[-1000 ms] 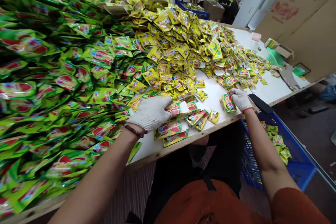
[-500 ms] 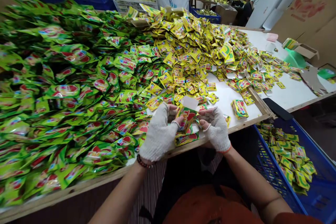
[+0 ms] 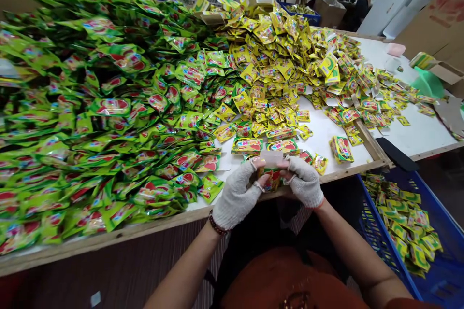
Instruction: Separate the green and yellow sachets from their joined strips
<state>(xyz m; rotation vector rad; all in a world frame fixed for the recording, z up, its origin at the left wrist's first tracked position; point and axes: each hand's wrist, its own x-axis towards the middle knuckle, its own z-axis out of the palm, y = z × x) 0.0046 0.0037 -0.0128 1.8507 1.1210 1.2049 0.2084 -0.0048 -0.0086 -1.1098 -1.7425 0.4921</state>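
Between my two gloved hands is a small printed cardboard box (image 3: 272, 181) with its white end flap (image 3: 271, 157) raised toward the far side. My left hand (image 3: 241, 190) grips its left side, thumb on the front. On the other side, the fingers of my right hand (image 3: 302, 181) pinch the box near the flap. What is inside the box cannot be seen. Just beyond my fingers lie small green and yellow boxes (image 3: 247, 145). Left of my left hand spreads a big heap of green sachets (image 3: 119, 106) with red watermelon pictures.
Yellow sachets (image 3: 275, 67) are piled behind my hands. One yellow box (image 3: 341, 149) stands to the right, near a wooden divider (image 3: 371, 142) and a black flat object (image 3: 395, 153). Below the table edge, a blue crate (image 3: 440, 236) holds yellow packets. A person sits at the back right.
The box has tipped and sits lower between my hands, its flap now pointing away, with fingers of both hands at the flap. More small boxes show behind it. The view has shifted left.
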